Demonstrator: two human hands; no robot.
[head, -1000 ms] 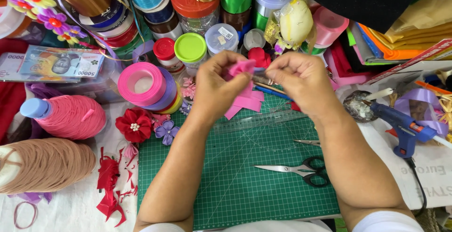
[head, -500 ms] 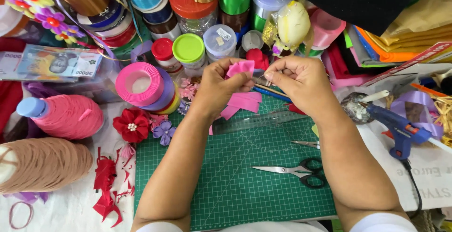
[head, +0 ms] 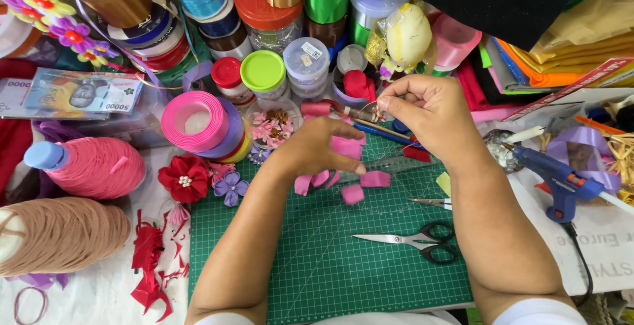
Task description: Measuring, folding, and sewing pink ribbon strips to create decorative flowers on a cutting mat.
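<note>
Both hands work over a green cutting mat [head: 317, 259] that lies on a crowded table [head: 92, 298]. The left hand [head: 320, 150] is curled palm down, its fingers pinched on a cluster of pink ribbon pieces [head: 343, 147], several folded loops of which hang out below the fingers; one loose pink piece [head: 352, 194] lies on the mat just beside them. The right hand [head: 429, 110] is raised a little higher and to the side, its thumb and forefinger pressed together on something too fine to make out, with the other fingers curled in. Black-handled scissors [head: 416, 240] lie flat on the mat near the right forearm, apart from both hands. A blue glue gun [head: 558, 178] rests to the right of the mat on white paper. To the left of the mat sit a roll of pink ribbon [head: 196, 120] stacked on other rolls, a red fabric flower [head: 185, 180] with a small purple flower [head: 231, 188] just beside it, a pink spool of thread [head: 96, 166] and a tan spool of thread [head: 63, 236]. Behind the hands stand lidded jars, one with a green lid [head: 263, 71], and stacked rolls of ribbon in many colours.
</note>
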